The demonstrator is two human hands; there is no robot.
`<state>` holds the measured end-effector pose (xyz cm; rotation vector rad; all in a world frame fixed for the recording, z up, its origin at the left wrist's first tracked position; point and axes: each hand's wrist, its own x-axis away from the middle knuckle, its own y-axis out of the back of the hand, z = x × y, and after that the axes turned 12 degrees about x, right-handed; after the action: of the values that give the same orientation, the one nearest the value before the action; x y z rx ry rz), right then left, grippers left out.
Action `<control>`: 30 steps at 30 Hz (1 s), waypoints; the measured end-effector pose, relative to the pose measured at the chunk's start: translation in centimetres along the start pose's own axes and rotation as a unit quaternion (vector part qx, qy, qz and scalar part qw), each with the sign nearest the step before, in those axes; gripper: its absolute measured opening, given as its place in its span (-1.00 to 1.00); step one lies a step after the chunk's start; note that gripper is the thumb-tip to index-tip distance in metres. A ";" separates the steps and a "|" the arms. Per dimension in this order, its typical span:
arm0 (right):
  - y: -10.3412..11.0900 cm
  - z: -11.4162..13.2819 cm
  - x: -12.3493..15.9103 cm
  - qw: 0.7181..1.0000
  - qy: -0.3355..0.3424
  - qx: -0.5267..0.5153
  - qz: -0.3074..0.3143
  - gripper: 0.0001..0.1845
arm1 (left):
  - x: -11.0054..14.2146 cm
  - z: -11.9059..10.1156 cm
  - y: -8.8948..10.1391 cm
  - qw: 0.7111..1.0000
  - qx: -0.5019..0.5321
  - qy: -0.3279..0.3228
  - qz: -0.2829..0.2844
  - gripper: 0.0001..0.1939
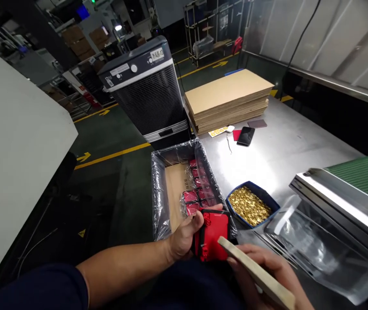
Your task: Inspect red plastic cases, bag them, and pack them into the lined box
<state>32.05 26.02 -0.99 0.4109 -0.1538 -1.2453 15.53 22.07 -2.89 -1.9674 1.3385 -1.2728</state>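
My left hand (184, 237) grips a red case (211, 234) just short of a plastic-lined carton (158, 193) already holding rows of red cases (199, 185), its left side still bare cardboard, while my right hand (267, 262) pinches a flat tan board (255, 272).

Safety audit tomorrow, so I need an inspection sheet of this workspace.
Surface: stainless steel table, bright glare.
Job's things: red packs in a plastic-lined carton; brass-coloured parts in a blue tray.
Clutter: phone, cardboard stack.
Hands: left hand holds a red case; right hand holds a tan board.
Cables: white cord on the table; black cable above it.
Surroundings: grey floor unit, yellow floor lines.
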 end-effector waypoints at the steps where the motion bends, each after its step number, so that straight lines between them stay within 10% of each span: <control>1: -0.1 0.3 -0.7 0.998 0.061 0.025 0.021 -0.79 | 0.0 0.2 -0.3 1.000 -0.003 -0.015 0.003 -0.03; 10: 0.3 -2.7 -3.6 0.943 0.320 0.060 0.070 -0.65 | 0.3 0.8 -1.7 0.990 -0.065 -0.121 -0.033 -0.15; 30: -1.8 -2.2 -5.0 0.943 0.322 0.072 0.039 -0.69 | 0.3 -1.1 -1.3 0.985 -0.097 -0.142 -0.007 -0.19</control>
<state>29.55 30.76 -3.21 0.9094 0.2979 -0.9699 15.25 22.52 -1.25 -2.1948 1.3481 -0.8518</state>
